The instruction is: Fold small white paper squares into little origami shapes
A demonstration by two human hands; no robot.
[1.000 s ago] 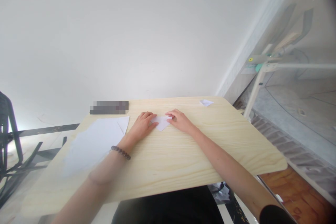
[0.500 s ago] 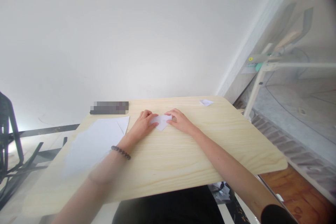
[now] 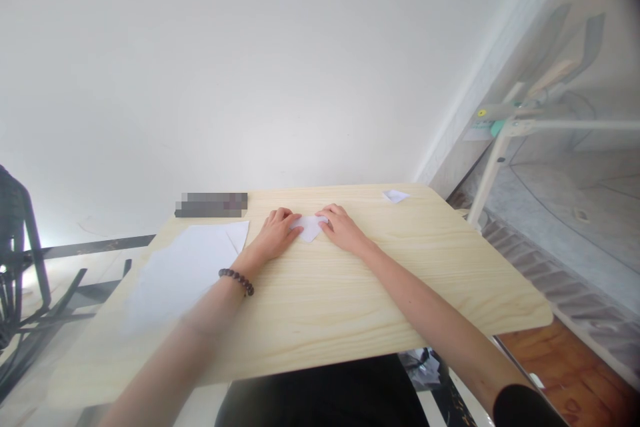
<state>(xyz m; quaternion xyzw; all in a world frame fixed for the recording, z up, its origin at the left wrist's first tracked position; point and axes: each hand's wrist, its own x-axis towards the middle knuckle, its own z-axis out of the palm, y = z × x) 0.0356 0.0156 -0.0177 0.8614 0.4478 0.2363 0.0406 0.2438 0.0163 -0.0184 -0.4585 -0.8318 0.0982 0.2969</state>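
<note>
Between my two hands is a small folded white paper [image 3: 309, 227], its lower edge coming to a point toward me. My left hand [image 3: 278, 232] grips its left end between thumb and fingers, just above the table. On the other end, my right hand [image 3: 342, 227] pinches the paper the same way. Parts of both ends are hidden under my fingers. A beaded bracelet circles my left wrist.
Loose white sheets [image 3: 185, 267] lie on the left of the wooden table [image 3: 350, 307]. A small folded paper piece [image 3: 396, 195] rests near the back right edge. Behind the sheets is a dark pixelated object [image 3: 211, 205]. A black chair [image 3: 20, 233] stands at the left.
The paper's wide part looks flatter, and my fingers have shifted slightly on its ends. The whole view has moved a little. Both hands still hold the paper.
</note>
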